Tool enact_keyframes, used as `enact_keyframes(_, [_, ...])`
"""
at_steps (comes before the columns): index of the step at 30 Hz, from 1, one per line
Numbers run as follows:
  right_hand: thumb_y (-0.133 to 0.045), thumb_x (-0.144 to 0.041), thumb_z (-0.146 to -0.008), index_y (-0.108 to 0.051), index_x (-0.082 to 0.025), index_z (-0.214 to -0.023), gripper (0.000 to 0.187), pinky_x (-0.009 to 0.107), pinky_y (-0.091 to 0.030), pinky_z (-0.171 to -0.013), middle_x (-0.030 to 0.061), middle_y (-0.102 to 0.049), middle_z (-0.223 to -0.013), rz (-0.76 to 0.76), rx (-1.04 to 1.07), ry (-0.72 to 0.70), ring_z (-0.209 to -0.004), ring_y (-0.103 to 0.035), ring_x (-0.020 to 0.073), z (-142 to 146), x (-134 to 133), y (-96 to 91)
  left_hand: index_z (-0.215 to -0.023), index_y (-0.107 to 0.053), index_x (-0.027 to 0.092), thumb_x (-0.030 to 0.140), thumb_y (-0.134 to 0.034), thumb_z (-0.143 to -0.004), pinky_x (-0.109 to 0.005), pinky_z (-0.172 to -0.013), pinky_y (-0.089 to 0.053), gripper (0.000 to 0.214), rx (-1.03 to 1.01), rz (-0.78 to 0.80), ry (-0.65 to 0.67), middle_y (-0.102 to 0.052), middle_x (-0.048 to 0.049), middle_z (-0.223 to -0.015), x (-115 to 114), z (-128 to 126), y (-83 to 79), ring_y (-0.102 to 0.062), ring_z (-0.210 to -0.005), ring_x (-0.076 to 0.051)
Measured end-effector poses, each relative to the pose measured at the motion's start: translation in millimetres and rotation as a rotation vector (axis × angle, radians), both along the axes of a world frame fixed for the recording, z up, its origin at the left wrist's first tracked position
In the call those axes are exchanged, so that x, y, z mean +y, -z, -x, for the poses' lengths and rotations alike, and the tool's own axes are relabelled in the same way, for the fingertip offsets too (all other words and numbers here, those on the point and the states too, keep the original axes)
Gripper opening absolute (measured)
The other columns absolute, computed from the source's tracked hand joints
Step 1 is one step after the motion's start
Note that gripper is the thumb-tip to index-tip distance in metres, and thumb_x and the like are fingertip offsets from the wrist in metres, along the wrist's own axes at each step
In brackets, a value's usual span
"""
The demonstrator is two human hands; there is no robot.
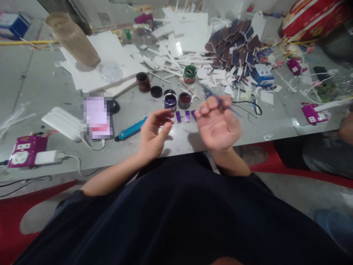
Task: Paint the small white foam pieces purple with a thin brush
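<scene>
My right hand (217,125) is raised palm-up over the table's front edge, its fingers pinched round a thin blue brush (224,105). My left hand (153,134) hovers beside it with curled fingers pinching a small piece I cannot make out. Between the hands, three small purple painted strips (186,116) lie on the grey table (41,88). Just behind them stand an open pot of purple glitter paint (170,101) and a dark red pot (184,100).
A blue craft knife (132,129) lies left of my left hand, next to a phone (97,117) and a white power bank (62,122). White foam scraps (182,40) and a heap of purple pieces (234,44) cover the back. Another person's knee (325,154) is at right.
</scene>
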State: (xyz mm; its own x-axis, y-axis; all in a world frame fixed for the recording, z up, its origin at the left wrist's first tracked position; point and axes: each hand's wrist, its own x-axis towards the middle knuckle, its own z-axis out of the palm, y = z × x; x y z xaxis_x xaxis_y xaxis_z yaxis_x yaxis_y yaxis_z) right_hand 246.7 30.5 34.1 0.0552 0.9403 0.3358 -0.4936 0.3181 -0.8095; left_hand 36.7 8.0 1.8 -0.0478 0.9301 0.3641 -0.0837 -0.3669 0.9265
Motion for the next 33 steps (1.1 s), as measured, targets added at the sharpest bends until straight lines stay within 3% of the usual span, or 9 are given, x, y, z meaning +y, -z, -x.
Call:
enact_keyframes(2, [-0.078, -0.051, -0.1, -0.045, -0.035, -0.104, 0.037, 0.045, -0.063, -0.088, -0.001, -0.06, -0.094, -0.127, -0.087, 0.222, -0.089, -0.068, 0.0256, -25, 21, -4.7, -0.109, -0.083, 0.027, 0.068, -0.08, -0.114, -0.041, -0.09, -0.067, 0.041, 0.139, -0.056, -0.087, -0.087, -0.0056, -0.103, 0, 24, -5.3, -0.081, -0.095, -0.022])
enact_keyframes(5, [-0.045, -0.074, -0.119, -0.044, -0.034, -0.101, 0.044, 0.042, -0.057, -0.071, -0.0014, -0.062, -0.081, -0.41, -0.355, 0.584, -0.072, -0.073, 0.0246, -65, 55, 2.1, -0.105, -0.081, 0.03, 0.061, -0.076, -0.119, -0.043, -0.087, -0.064, 0.034, 0.295, -0.088, -0.128, -0.084, -0.0022, -0.096, 3, 56, -8.3, -0.078, -0.089, -0.021])
enact_keyframes(7, [-0.045, -0.086, -0.116, -0.048, -0.034, -0.104, 0.053, 0.043, -0.056, -0.07, 0.0014, -0.07, -0.083, -0.461, -0.558, 0.639, -0.075, -0.08, 0.027, -90, 69, 11.8, -0.105, -0.079, 0.03, 0.058, -0.073, -0.121, -0.044, -0.085, -0.061, 0.033, 0.371, -0.105, -0.135, -0.083, -0.0013, -0.094, 6, 70, -6.0, -0.077, -0.087, -0.021])
enact_keyframes(11, [-0.049, -0.086, -0.114, -0.053, -0.033, -0.095, 0.057, 0.057, -0.067, -0.092, 0.0071, -0.085, -0.092, -0.369, -0.928, 0.42, -0.091, -0.088, 0.033, -132, 74, 25.4, -0.098, -0.073, 0.029, 0.06, -0.067, -0.122, -0.044, -0.079, -0.059, 0.039, 0.472, -0.114, -0.09, -0.078, -0.0006, -0.085, 11, 85, 2.6, -0.074, -0.079, -0.021])
enact_keyframes(13, [-0.057, -0.085, -0.11, -0.056, -0.034, -0.097, 0.053, 0.066, -0.065, -0.108, 0.0102, -0.091, -0.11, -0.334, -1.243, 0.224, -0.111, -0.088, 0.0375, -144, 73, 27.6, -0.094, -0.071, 0.029, 0.059, -0.063, -0.124, -0.043, -0.076, -0.058, 0.043, 0.525, -0.104, -0.044, -0.076, -0.0009, -0.082, 14, 87, 4.4, -0.072, -0.076, -0.021])
enact_keyframes(17, [-0.086, -0.066, -0.092, -0.061, -0.031, -0.105, 0.045, 0.076, -0.055, -0.122, 0.0141, -0.09, -0.139, -0.299, -1.554, 0.022, -0.134, -0.081, 0.0455, -150, 78, 29.2, -0.087, -0.069, 0.029, 0.052, -0.057, -0.124, -0.045, -0.074, -0.056, 0.045, 0.677, -0.206, 0.114, -0.078, -0.0032, -0.079, 19, 87, -2.2, -0.072, -0.073, -0.023])
enact_keyframes(20, [-0.083, -0.054, -0.093, -0.063, -0.029, -0.11, 0.037, 0.075, -0.053, -0.124, 0.0146, -0.087, -0.145, -0.325, -1.754, -0.076, -0.135, -0.079, 0.0445, -145, 86, 29.1, -0.091, -0.073, 0.031, 0.045, -0.068, -0.115, -0.048, -0.077, -0.058, 0.028, 0.824, -0.262, 0.237, -0.081, -0.0037, -0.083, 22, 83, -10.2, -0.076, -0.077, -0.027])
enact_keyframes(25, [-0.075, -0.042, -0.095, -0.062, -0.028, -0.108, 0.023, 0.071, -0.053, -0.124, 0.0118, -0.088, -0.129, -0.425, -1.848, -0.129, -0.118, -0.079, 0.0381, -148, 96, 27.3, -0.095, -0.074, 0.03, 0.038, -0.072, -0.113, -0.046, -0.079, -0.058, 0.02, 0.963, -0.427, 0.31, -0.084, -0.0039, -0.092, 24, 69, -15.1, -0.077, -0.081, -0.026])
enact_keyframes(33, [-0.07, -0.041, -0.101, -0.061, -0.028, -0.109, 0.018, 0.076, -0.048, -0.126, 0.014, -0.089, -0.138, -0.456, -1.802, -0.201, -0.129, -0.082, 0.0429, -154, 104, 17.0, -0.098, -0.074, 0.032, 0.043, -0.084, -0.108, -0.045, -0.081, -0.061, 0.018, 1.006, -0.512, 0.358, -0.085, -0.0019, -0.096, 22, 61, -19.0, -0.081, -0.087, -0.027])
